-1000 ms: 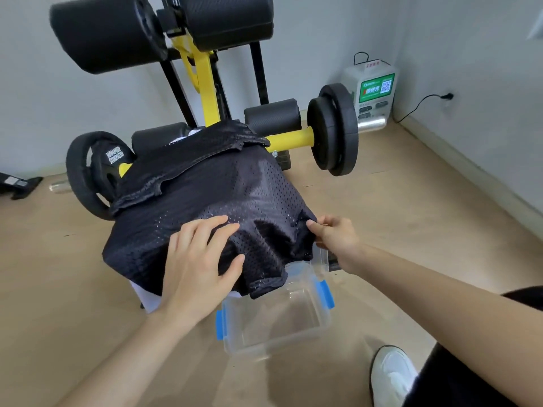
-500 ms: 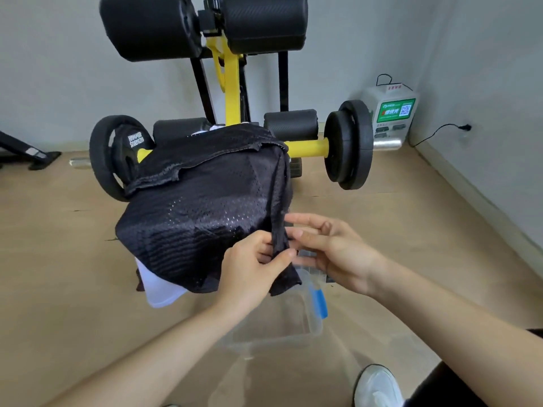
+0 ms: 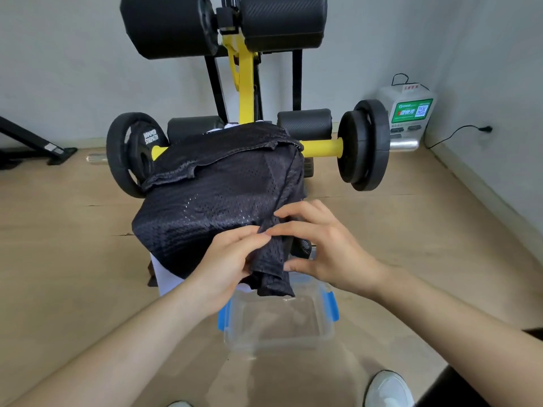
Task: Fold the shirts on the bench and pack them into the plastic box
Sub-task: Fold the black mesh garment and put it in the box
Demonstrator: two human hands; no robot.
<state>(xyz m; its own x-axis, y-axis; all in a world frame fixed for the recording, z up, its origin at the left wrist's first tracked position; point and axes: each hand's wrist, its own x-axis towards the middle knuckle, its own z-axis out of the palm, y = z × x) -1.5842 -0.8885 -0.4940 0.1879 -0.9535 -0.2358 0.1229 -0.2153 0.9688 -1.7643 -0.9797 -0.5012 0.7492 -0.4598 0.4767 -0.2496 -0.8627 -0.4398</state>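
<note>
The black-and-yellow steel weight bench (image 3: 245, 92) filled the centre of the view. Its upper black foam rollers (image 3: 282, 22) were cut off by the top edge, and its seat was hidden entirely beneath the black perforated mesh shirt (image 3: 211, 201) draped over it. The shirt's near right portion was gathered into a narrow hanging fold. The fold's lower end hung over the far rim of the clear rectangular plastic box (image 3: 279, 343), which stood on the light wooden floor (image 3: 58, 245) directly below the bench end. Whether the fold touched the rim could not be determined. The box had blue side latches (image 3: 330, 304), and the floor showed through its transparent base. The far wall of the box was obscured by the fold and the hands. The left hand (image 3: 232, 259) gripped the gathered fold, with the fingers curled and the thumb tip pressed onto the cloth. The right hand (image 3: 326, 248) was curved beside the fold, with the index tip and thumb tip touching the cloth. Whether that hand had pinched the cloth could not be determined. A white garment (image 3: 167, 277) lay under the black shirt. Only its lower left corner and a sliver at the far end of the bench were exposed. A white shoe (image 3: 388, 389) was cut off by the bottom edge.
</note>
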